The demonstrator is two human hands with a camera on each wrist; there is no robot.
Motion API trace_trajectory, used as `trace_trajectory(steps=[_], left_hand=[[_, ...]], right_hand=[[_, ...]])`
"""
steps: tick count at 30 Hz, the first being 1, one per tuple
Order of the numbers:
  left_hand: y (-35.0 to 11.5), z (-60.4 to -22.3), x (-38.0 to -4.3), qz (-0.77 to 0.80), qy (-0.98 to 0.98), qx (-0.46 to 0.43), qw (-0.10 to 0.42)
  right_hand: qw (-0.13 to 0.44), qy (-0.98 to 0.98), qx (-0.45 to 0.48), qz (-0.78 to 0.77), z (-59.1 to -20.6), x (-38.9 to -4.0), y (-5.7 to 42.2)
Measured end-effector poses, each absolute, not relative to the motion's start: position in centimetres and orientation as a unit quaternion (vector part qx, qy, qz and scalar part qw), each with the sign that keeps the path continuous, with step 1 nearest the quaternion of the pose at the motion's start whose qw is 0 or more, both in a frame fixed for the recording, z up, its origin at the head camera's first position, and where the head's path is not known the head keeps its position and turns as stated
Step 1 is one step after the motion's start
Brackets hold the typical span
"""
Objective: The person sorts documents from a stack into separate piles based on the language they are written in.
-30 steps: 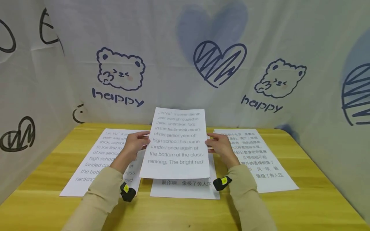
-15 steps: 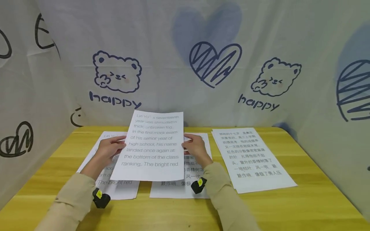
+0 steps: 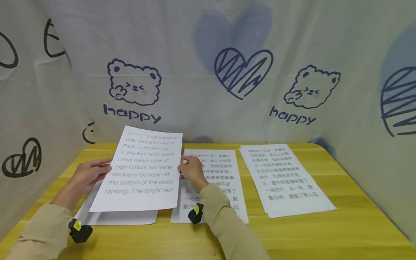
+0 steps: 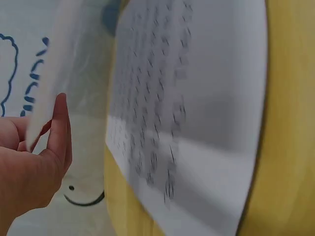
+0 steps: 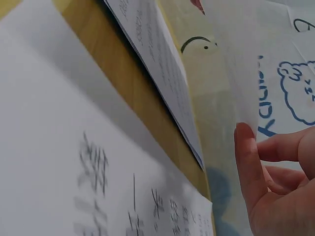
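Observation:
A sheet of paper printed with English text is held up between both hands, tilted, above the left stack of paper. My left hand pinches its left edge, thumb on one face and fingers on the other in the left wrist view. At the right edge my right hand pinches the sheet between thumb and fingers. Most of the left stack is hidden under the raised sheet in the head view; the left wrist view shows printed lines on its top page.
A middle stack of pages with Chinese text lies under the right forearm. Another stack with Chinese text lies to the right. All rest on a yellow wood-grain table. A white printed cloth hangs behind.
Both hands have carried the English sheet leftward, from above the middle stack to above the left stack. The middle stack has come into view; the stacks on the table stay put.

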State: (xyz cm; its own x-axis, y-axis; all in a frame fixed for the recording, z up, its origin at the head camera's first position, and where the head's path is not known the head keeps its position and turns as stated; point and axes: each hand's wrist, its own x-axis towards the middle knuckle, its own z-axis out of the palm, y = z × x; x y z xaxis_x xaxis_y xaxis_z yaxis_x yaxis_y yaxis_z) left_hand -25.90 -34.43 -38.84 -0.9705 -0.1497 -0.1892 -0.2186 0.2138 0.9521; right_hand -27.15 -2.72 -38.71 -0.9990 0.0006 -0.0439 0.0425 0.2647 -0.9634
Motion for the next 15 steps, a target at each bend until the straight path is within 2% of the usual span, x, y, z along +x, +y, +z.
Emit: trace_trajectory(steps=[7, 15], left_hand=[[-34.5, -37.5, -24.8, 0.538, 0.837, -0.100, 0.030], [-35.5, -37.2, -25.3, 0.499, 0.858, -0.119, 0.031]], right_hand=[[0.034, 0.782, 0.029, -0.621, -39.3, -27.1, -4.6], [0.032, 0.769, 0.033, -0.638, -39.9, -26.8, -6.0]])
